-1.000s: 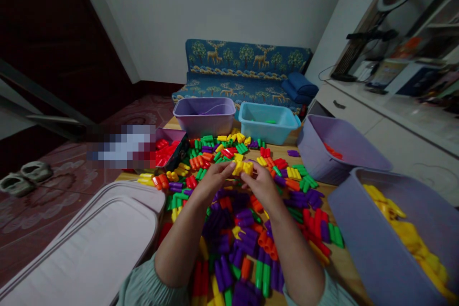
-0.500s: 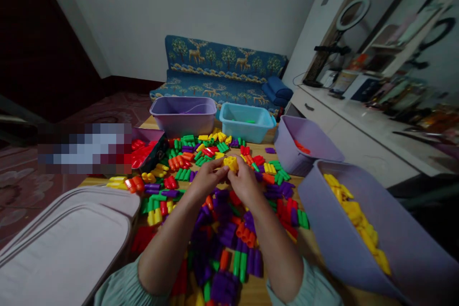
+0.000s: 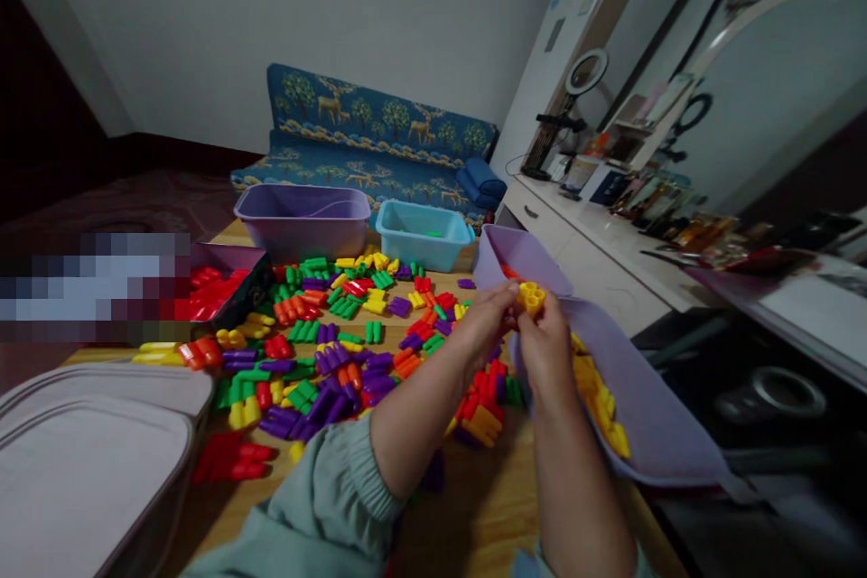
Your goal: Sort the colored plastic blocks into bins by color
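Observation:
Both of my hands hold one yellow block piece between their fingertips. My left hand pinches it from the left and my right hand grips it from below and the right. The piece hangs over the near rim of a lilac bin that holds several yellow blocks. To the left, many loose blocks in red, green, purple, orange and yellow lie scattered on the wooden table.
At the table's far edge stand a purple bin, a light blue bin and another lilac bin with red pieces. A dark box of red blocks sits at the left. A pale lid lies near left. White cabinets run along the right.
My hands have carried the yellow piece from above the middle of the block pile to the right, over the yellow-block bin. The camera has turned right with them.

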{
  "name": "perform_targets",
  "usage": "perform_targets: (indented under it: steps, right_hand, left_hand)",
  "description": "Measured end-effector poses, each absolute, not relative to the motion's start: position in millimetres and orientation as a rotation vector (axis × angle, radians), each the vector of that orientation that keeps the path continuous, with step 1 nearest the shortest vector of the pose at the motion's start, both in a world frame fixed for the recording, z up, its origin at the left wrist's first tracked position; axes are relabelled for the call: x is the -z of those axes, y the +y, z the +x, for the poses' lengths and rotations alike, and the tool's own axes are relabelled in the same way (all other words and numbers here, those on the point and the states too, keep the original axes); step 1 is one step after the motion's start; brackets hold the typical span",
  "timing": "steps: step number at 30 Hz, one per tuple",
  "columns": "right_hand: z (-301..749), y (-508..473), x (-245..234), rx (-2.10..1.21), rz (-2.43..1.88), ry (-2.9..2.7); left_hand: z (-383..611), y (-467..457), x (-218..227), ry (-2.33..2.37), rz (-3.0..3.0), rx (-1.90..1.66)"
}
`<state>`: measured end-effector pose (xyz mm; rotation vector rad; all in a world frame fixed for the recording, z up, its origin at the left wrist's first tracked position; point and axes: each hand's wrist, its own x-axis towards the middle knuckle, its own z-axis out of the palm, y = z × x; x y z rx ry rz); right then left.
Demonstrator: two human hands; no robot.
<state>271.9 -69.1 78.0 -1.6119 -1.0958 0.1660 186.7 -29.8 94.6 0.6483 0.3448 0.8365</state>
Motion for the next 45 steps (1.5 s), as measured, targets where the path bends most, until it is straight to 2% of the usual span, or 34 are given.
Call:
perform_targets:
  steps: [5,12,17,20,23,27,30,36,45]
  right_hand:
    - [313.3,-85.7,-101.1,0.035,-1.884,-1.036]
    - [315.1,-90.7,-90.7,0.147,-2.281,-1.081]
    - [281.6,-82.9,-87.9,0.323,-2.086,-1.128]
    - [251.4,-69.0,-77.2,0.246,-1.769,-1.302]
    - [217.0,-46.2,-56.2,0.025,-1.587,-1.496]
    - [174.8,-7.4,-33.3,-0.208,-1.585,-1.699]
    - [150.9,22.3,-27.4,-0.258,-1.679,-1.878]
    - [124.2,59.8,-16.4,-0.224,-1.834,-2.092]
    - [122.0,44.8,-18.3,-0.150,-2.018,-2.182]
  left_hand:
    - [238.7,-34.6,-110.3,0.287,0.589,-0.669]
    - [235.9,-35.1,-106.5,0.249,0.698,-0.661]
    - [196.7,-34.7,-95.0,0.284,0.954,-0.813]
    - [154.1,-28.6,-78.6,0.385,1.209,-0.926]
    - [97.3,-17.2,-52.9,0.686,1.409,-1.019]
    - [24.0,-0.8,-17.4,1.284,1.690,-1.179]
    - [-6.5,6.3,2.0,1.509,1.783,-1.170]
    - [-10.9,6.0,20.8,1.543,1.858,-1.192]
    - [-12.0,5.2,25.3,1.472,1.881,-1.266]
